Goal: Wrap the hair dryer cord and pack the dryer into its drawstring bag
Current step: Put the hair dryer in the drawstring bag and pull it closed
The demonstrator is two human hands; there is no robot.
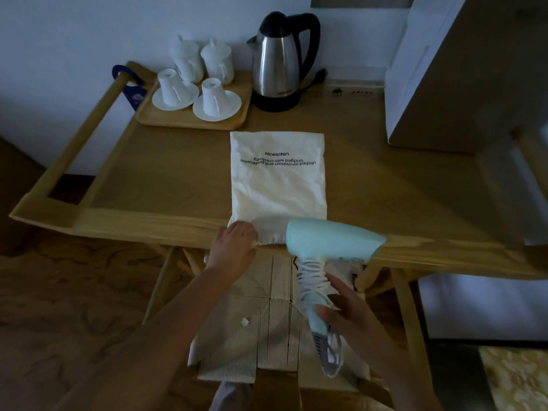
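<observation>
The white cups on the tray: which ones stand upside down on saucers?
The two front cups on the wooden tray are inverted, each on its own saucer. The two behind them stand upright with lids, without saucers.

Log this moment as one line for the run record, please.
stage: bagging | cord: wrapped on handle | right hand: holds hair dryer | left hand: at drawstring bag mouth | dryer: outside bag
</observation>
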